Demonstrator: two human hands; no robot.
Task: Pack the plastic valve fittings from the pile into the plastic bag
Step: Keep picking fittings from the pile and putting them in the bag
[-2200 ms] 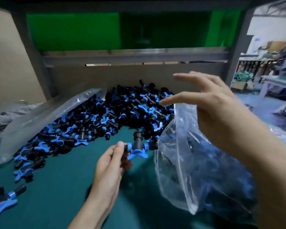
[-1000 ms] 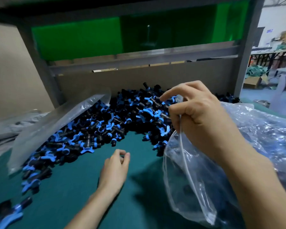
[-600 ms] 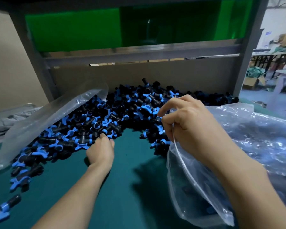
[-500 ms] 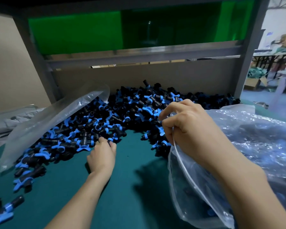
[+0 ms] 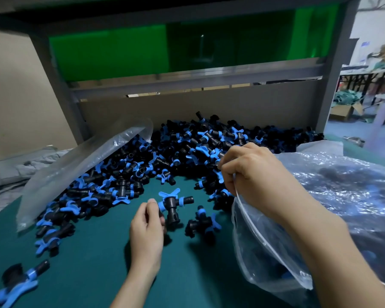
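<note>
Valve fitting (image 5: 172, 206): pinched at one end in left hand (image 5: 146, 230) fingertips, just before pile (image 5: 187, 152). Second fitting (image 5: 200, 223) loose on green mat (image 5: 98, 263) beside it. Right hand (image 5: 251, 174) clamped on plastic bag (image 5: 260, 252) rim, mouth held open, right of pile. Hands apart.

Two hands: the left hand (image 5: 146, 230) at 6 o'clock, the right hand (image 5: 251, 174) at 3. Three clear plastic bags: an open bag (image 5: 265, 252) at 4 o'clock, a flat bag (image 5: 82, 161) at 9, a big filled bag (image 5: 347, 181) at 3. The pile of valve fittings (image 5: 187, 147) at 12 holds too many to count. Clear of it are three singles: one held fitting (image 5: 172, 204), one loose fitting (image 5: 200, 223) beside it, one corner fitting (image 5: 20, 283) at 8.
</note>
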